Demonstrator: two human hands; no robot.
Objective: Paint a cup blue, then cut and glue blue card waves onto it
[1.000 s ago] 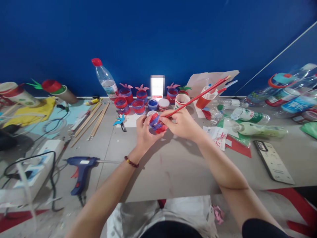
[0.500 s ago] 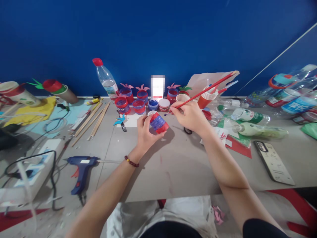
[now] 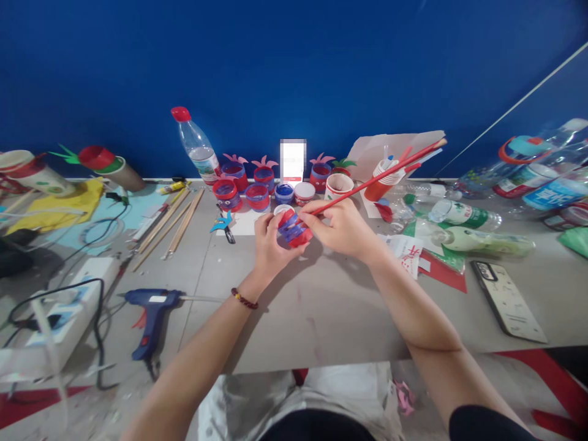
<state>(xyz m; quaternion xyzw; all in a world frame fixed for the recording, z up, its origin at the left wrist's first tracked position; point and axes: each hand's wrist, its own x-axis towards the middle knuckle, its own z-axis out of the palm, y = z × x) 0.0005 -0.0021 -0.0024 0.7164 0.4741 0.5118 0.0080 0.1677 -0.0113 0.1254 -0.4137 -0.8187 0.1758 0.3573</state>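
Observation:
Tilted in my left hand [image 3: 272, 248] is a small paper cup [image 3: 294, 229], painted red with blue-purple bands. My right hand [image 3: 342, 229] pinches a long red paintbrush [image 3: 381, 177], its handle slanting up to the right. The brush tip is at the cup's side, partly hidden by my fingers. Just beyond the cup stand an open jar of blue paint [image 3: 284, 194] and a white-topped jar [image 3: 304, 193]. Several red and purple painted cups [image 3: 257, 197] are grouped behind my left hand, some with pink leaf shapes.
A glue gun [image 3: 154, 312] and a power strip [image 3: 68, 312] with cables lie at left, near wooden sticks [image 3: 172, 223]. A clear bottle [image 3: 197, 147] stands behind. On the right are a phone [image 3: 508, 300], plastic bottles [image 3: 468, 214] and an orange cup of brushes [image 3: 379, 184].
My right hand has moved left and slightly down, bringing the brush from beside the cup onto its side. My left hand stays in place with the cup.

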